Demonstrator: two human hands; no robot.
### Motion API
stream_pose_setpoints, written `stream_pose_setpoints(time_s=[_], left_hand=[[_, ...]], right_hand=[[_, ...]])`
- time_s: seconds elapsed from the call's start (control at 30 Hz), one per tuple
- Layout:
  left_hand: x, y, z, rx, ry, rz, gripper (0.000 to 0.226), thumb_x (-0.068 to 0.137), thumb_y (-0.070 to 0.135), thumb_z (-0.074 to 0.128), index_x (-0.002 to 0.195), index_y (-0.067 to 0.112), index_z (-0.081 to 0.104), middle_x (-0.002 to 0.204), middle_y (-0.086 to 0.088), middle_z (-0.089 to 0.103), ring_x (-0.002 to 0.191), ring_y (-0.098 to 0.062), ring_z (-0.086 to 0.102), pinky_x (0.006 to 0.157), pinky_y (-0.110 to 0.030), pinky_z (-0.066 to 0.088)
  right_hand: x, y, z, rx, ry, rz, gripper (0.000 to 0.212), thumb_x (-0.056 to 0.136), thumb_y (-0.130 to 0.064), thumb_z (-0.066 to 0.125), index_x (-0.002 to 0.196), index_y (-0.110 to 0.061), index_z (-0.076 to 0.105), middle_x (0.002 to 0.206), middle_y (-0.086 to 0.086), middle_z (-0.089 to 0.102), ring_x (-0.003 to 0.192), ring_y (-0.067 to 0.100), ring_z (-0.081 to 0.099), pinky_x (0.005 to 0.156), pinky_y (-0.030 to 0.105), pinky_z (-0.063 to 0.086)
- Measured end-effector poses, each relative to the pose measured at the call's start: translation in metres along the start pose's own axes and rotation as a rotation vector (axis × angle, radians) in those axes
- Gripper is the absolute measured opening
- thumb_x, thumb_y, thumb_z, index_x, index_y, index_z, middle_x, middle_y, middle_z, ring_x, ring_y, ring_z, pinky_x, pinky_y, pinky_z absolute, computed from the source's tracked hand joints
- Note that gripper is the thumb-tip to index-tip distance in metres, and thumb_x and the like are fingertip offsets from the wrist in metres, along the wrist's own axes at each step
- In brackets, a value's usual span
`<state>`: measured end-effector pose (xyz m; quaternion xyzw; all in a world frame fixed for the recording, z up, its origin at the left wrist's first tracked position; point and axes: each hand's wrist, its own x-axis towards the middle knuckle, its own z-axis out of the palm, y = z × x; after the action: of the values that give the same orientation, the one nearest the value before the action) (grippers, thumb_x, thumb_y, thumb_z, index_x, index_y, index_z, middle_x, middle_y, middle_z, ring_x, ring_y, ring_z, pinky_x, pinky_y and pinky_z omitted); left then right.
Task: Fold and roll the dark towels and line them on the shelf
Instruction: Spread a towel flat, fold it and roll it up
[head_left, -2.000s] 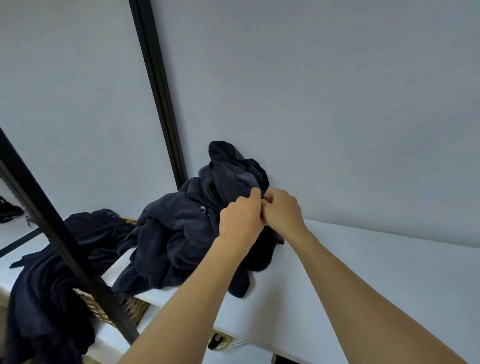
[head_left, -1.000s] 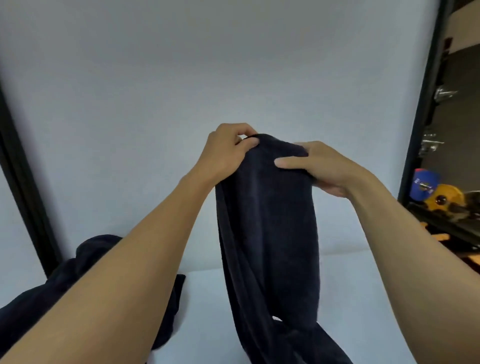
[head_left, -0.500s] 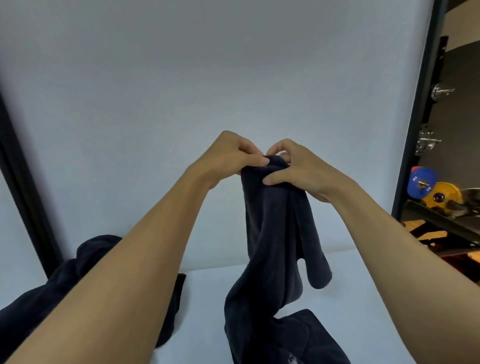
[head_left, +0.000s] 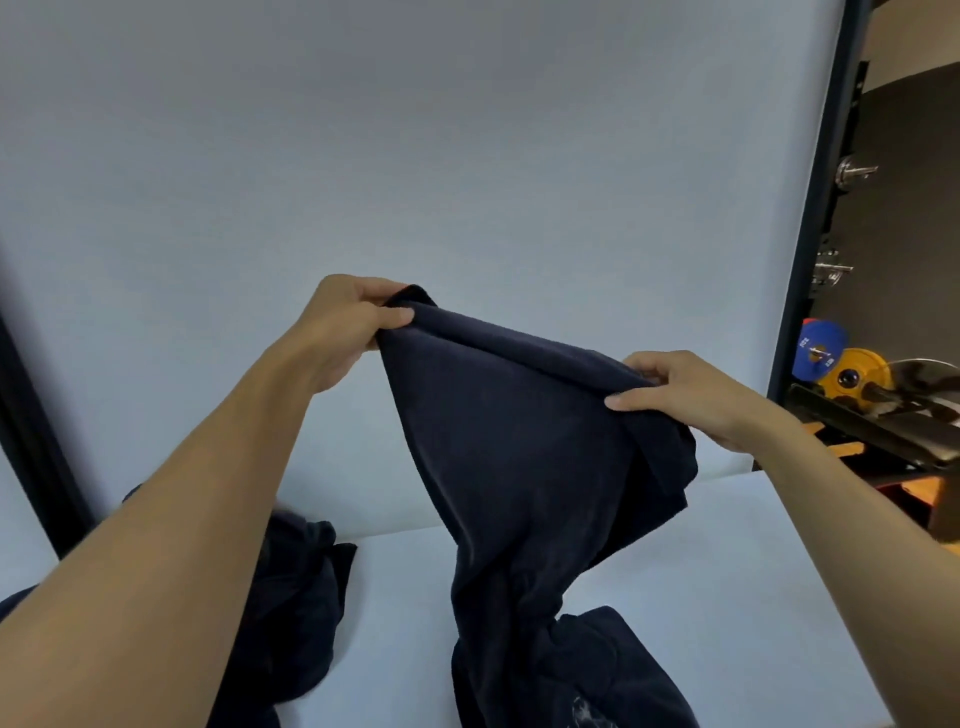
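Here the left hand (head_left: 345, 325) pinches one top corner of a dark towel (head_left: 519, 447), and the right hand (head_left: 691, 397) grips the other end of that upper edge, lower down. The towel hangs stretched between them above the white shelf (head_left: 727, 597), its bottom bunched on the surface. A heap of more dark towels (head_left: 296, 597) lies at the left. Weight plates (head_left: 831, 364) sit beyond the black post (head_left: 810, 208) at right.

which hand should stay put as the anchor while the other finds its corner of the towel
Left, probably. The left hand pinches what looks like a top corner of the towel; the right hand grips mid-edge, with cloth hanging past its fingers.
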<state>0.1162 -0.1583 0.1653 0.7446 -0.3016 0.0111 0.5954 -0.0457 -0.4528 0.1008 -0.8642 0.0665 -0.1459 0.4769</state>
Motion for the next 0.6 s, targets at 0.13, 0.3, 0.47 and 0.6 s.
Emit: stream_pose_setpoints(time_s=[0.13,0.3,0.47,0.6], left_hand=[[-0.001,-0.010,-0.008,-0.093,0.002,-0.045,0.020,0.090,0.001,0.063,0.107,0.004,0.072,0.106,-0.008,0.074,0.101,-0.019,0.069,0.081,-0.027,0.055],[-0.003,-0.018,-0.015,-0.139,-0.002,-0.068,0.018,0.090,0.014,0.066,0.102,0.002,0.073,0.100,-0.009,0.072,0.090,-0.017,0.066,0.087,-0.031,0.054],[-0.003,-0.029,-0.025,-0.184,0.039,-0.123,0.016,0.086,0.010,0.068,0.072,0.012,0.073,0.079,-0.005,0.065,0.076,-0.019,0.058,0.081,-0.034,0.049],[0.000,-0.047,-0.032,0.105,0.100,-0.192,0.008,0.081,0.014,0.075,0.077,0.008,0.072,0.073,-0.001,0.059,0.066,-0.017,0.047,0.064,-0.029,0.042]], right_hand=[[0.004,0.007,-0.009,0.018,0.077,-0.012,0.012,0.082,-0.021,0.075,0.091,-0.014,0.071,0.086,0.002,0.072,0.079,0.016,0.066,0.073,0.029,0.051],[0.012,0.010,-0.019,0.010,-0.037,0.077,0.022,0.081,-0.021,0.077,0.099,-0.010,0.071,0.096,0.009,0.074,0.085,0.021,0.068,0.075,0.033,0.053],[0.020,0.022,-0.033,0.263,-0.080,0.156,0.019,0.091,-0.004,0.057,0.102,-0.003,0.073,0.101,0.013,0.072,0.086,0.018,0.064,0.077,0.028,0.051],[0.035,0.035,-0.030,-0.335,0.025,0.198,0.017,0.087,-0.022,0.068,0.083,-0.007,0.073,0.074,0.008,0.055,0.067,0.019,0.044,0.061,0.028,0.038]])
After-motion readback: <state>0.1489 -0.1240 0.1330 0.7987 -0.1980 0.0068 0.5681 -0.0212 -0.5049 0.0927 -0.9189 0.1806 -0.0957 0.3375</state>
